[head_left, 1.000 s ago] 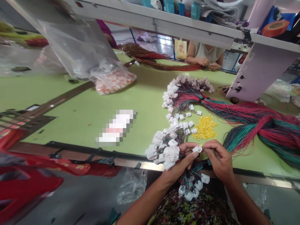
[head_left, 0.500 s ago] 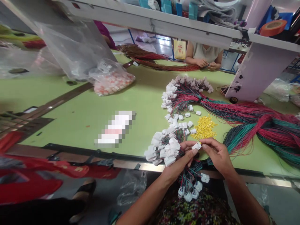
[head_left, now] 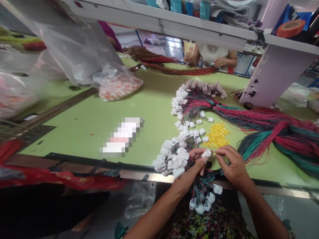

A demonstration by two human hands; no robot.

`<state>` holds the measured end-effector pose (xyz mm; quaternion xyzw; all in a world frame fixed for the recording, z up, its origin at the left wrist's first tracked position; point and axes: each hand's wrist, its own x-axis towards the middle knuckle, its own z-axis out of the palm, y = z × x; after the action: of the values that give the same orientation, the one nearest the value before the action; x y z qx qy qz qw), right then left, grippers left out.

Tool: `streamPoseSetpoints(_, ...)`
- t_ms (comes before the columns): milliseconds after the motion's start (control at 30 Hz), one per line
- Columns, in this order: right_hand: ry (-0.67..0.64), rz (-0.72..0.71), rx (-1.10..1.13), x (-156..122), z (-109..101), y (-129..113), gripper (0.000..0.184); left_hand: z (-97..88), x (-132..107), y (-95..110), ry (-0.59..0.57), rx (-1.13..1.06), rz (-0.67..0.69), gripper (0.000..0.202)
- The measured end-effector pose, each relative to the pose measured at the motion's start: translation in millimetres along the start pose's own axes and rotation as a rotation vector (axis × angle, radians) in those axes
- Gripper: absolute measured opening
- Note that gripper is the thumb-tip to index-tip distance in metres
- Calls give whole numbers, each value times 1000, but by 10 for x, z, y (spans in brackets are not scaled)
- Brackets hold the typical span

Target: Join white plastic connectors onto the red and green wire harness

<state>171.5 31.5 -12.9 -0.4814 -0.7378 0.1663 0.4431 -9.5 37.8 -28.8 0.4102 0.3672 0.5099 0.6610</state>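
My left hand [head_left: 193,167] pinches a small white plastic connector [head_left: 206,153] between thumb and fingers at the near edge of the green table [head_left: 149,109]. My right hand [head_left: 233,166] is closed in a pinch just right of that connector, its fingertips almost touching it; what it holds is too small to make out. A cluster of white connectors on red and green wires [head_left: 174,159] lies under my left hand. A few more wired connectors [head_left: 206,199] hang over the table edge toward my lap. A pile of small yellow pieces [head_left: 217,135] lies just beyond my hands.
Long bundles of red and green wires [head_left: 274,132] run off to the right. A bag of pink-white parts [head_left: 117,84] and clear plastic bags [head_left: 74,49] lie at the left. Another person's hands [head_left: 219,62] work on brown wires [head_left: 169,66] across the table. A shelf [head_left: 199,30] runs overhead.
My two hands have drawn slightly apart, leaving the connector in the left. The person across the table has shifted both hands. Red cloth at the lower left has slid away.
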Motion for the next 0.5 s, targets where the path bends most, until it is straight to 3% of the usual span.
streamPoseSetpoints(133, 15, -78, -38, -11, 28, 2, 11, -9, -7, -19, -12, 1, -24, 30)
streamPoseSetpoints(367, 157, -9, 38, -43, 143, 35, 4, -28, -18, 0, 5, -5, -58, 35)
streamPoseSetpoints(500, 170, -159, -105, -63, 166, 64, 9, -28, -11, 9, 17, -17, -61, 37)
